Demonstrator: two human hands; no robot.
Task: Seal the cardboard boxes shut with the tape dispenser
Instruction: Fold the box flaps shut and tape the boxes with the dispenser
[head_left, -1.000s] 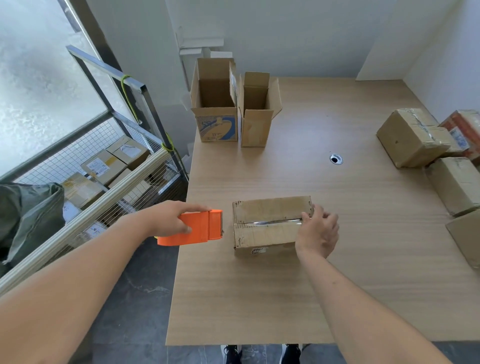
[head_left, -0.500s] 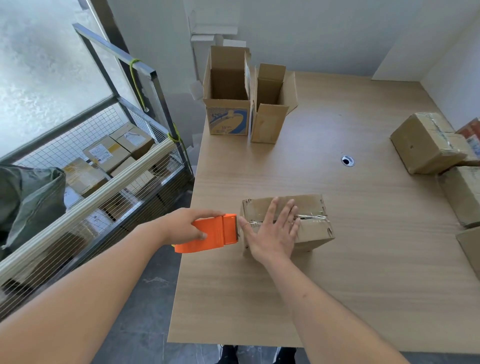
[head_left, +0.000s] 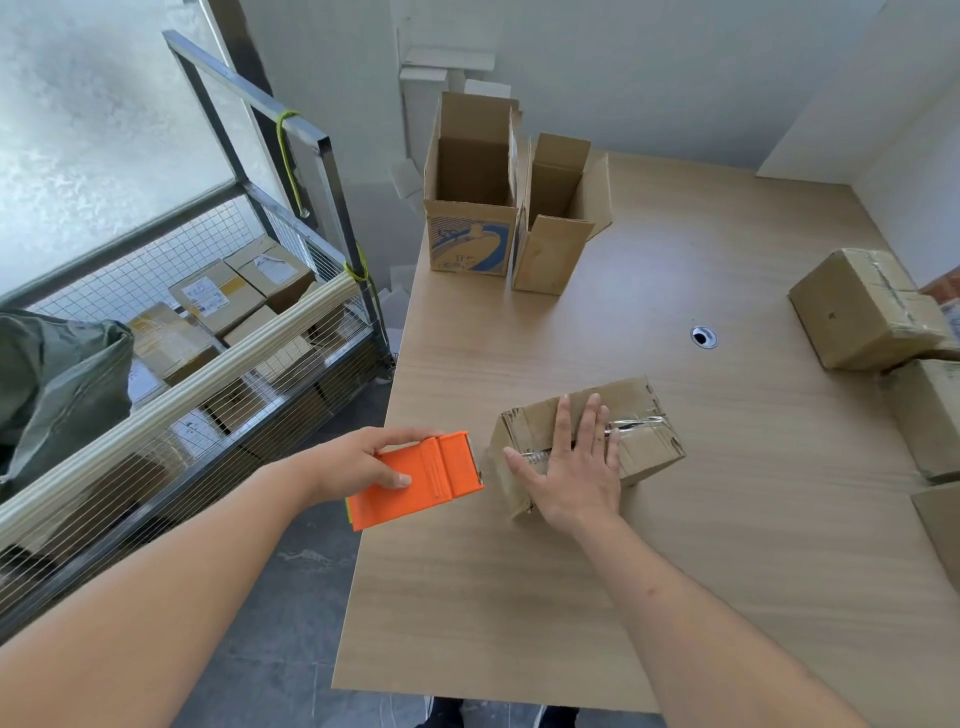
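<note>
Flat-fingered, my right hand (head_left: 574, 467) presses the cardboard box (head_left: 641, 439) on the table (head_left: 675, 571), its long axis running left-right; my left hand (head_left: 358, 460) grips the orange tape dispenser (head_left: 415, 480), its mouth pointing at the box's left end.

Bare wooden table (head_left: 701, 545) stretches wide in front of the small cardboard box (head_left: 639, 415), and beyond it up to the cable hole (head_left: 704, 336). Two open empty boxes (head_left: 511, 208) stand side by side at the far left corner. Sealed boxes (head_left: 862, 306) crowd the right edge. Left of the table, a wire cage cart (head_left: 249, 332) full of parcels blocks that side, near the orange tape dispenser (head_left: 415, 480).
</note>
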